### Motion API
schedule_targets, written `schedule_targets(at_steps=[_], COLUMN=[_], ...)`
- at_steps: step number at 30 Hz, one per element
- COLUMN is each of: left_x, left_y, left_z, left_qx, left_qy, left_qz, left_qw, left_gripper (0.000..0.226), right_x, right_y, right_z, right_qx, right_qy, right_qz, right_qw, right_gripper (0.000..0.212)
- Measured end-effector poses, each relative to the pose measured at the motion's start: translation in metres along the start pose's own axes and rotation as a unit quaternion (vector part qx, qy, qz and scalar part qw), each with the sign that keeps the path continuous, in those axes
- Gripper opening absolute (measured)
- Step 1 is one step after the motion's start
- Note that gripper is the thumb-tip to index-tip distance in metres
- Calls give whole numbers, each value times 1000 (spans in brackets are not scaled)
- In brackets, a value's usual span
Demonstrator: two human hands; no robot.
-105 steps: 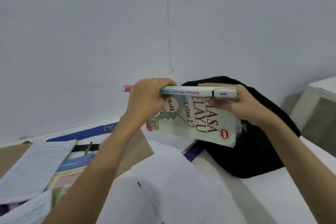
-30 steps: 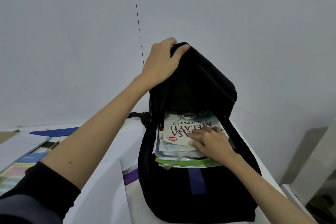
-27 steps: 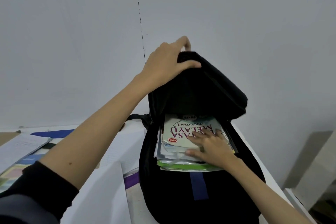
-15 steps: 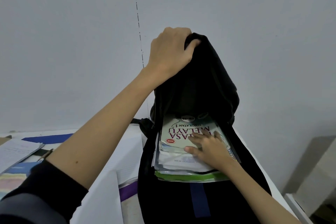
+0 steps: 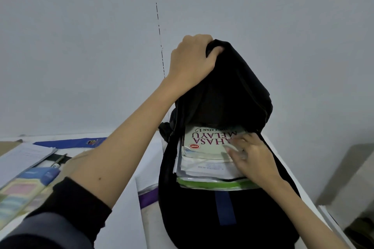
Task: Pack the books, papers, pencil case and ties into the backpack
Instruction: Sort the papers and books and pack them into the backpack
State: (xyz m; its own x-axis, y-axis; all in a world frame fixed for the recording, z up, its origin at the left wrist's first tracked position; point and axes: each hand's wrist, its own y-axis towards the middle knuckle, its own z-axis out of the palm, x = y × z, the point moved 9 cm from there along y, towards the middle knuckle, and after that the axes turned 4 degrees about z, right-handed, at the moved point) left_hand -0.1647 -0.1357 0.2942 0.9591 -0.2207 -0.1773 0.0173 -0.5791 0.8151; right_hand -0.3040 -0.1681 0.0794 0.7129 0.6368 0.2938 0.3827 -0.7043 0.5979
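Packing partly done. The left hand (image 5: pixel 191 60) gripped the top of the black backpack (image 5: pixel 222 218), holding it upright at the bench's right end. The right hand (image 5: pixel 251 157), fingers fairly straight, pressed the textbook (image 5: pixel 204 141) and the stacked books beneath it into the opening. Papers (image 5: pixel 24 153), a blue tie (image 5: pixel 70 143) and more books (image 5: pixel 26 186) lay unpacked toward the bench's left edge.

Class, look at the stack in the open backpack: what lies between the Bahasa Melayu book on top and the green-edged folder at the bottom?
In the head view, white papers lie between the Bahasa Melayu book and the green-edged folder.
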Motion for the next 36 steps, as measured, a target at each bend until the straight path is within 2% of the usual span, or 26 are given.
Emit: schedule_targets(at_steps=[2,3,5,8,10,12,14,16,19,22,24,26,30,33,34,36], left_x=[15,24,47,85,108,143,189,253,342,428,477,516,571,593,596,602], left_y=[-14,-23,-50,-102,-146,-192,-232,-274,-337,-398,-431,-458,-490,-497,-496,-490], left_z=[3,6,16,29,27,10,-22,-63,-121,-177,-212,-232,-248,-253,-255,-260], left_qx=[17,31,80,190,273,301,241,138,-16,-104,-136,-176,-273,-343,-358,-365], left_qy=[-12,-25,-72,-199,-274,-305,-315,-306,-271,-199,-146,-129,-191,-218,-212,-199], left_qz=[-39,-65,-120,-204,-263,-323,-392,-471,-577,-639,-678,-709,-738,-736,-737,-726], left_qw=[999,997,987,939,884,844,830,816,770,736,708,670,587,541,532,549], left_gripper=[35,37,40,35,35,30,28,23,23,31,39,42,29,36,40,45], right_x=[35,50,81,119,143,174,205,244,303,374,422,459,518,541,543,545], right_y=[-11,-14,-11,5,17,25,27,25,20,19,18,16,19,20,20,20], right_z=[-51,-70,-92,-86,-62,-26,14,58,118,186,228,259,315,349,358,373], right_qx=[-193,-246,-304,-304,-262,-191,-110,-28,82,176,204,245,347,401,412,425], right_qy=[79,100,123,145,146,159,180,200,195,164,166,171,157,135,127,129], right_qz=[-81,-105,-137,-148,-147,-145,-133,-130,-144,-153,-166,-160,-132,-109,-100,-77], right_qw=[975,958,935,930,943,958,968,971,967,959,950,941,915,900,897,893], right_gripper=[22,20,16,16,18,20,23,24,30,42,42,35,37,39,39,39])
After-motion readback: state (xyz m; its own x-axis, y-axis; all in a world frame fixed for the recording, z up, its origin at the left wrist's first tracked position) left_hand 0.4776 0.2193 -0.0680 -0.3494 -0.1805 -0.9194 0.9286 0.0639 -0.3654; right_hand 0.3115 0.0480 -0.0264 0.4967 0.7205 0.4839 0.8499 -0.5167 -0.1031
